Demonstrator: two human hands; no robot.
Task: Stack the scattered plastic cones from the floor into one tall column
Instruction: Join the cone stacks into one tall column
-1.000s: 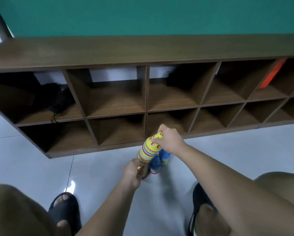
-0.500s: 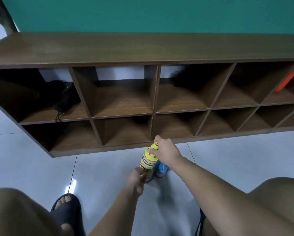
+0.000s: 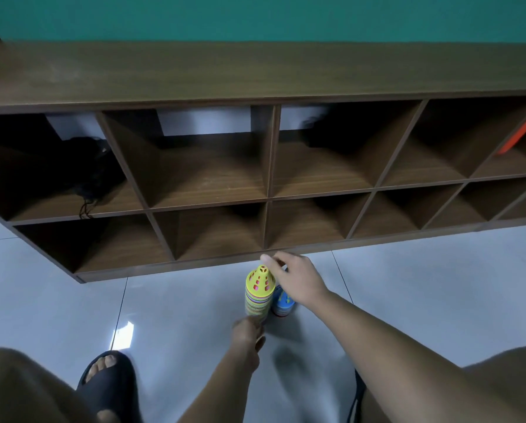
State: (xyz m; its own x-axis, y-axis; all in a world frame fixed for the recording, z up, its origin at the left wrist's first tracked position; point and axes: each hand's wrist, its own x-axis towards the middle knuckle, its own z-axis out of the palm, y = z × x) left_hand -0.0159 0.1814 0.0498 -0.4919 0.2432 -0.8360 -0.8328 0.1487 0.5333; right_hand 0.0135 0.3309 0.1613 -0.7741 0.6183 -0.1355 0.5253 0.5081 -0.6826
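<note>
Floor [image 3: 164, 315]: cone stack [image 3: 257, 296], tip beside right fingers [image 3: 281, 257].

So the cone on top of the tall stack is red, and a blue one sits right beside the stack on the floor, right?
Not quite. The top cone of the tall stack is yellow, not red, as the head view shows. The rest is right: a blue cone sits right beside the stack on the floor.
</note>
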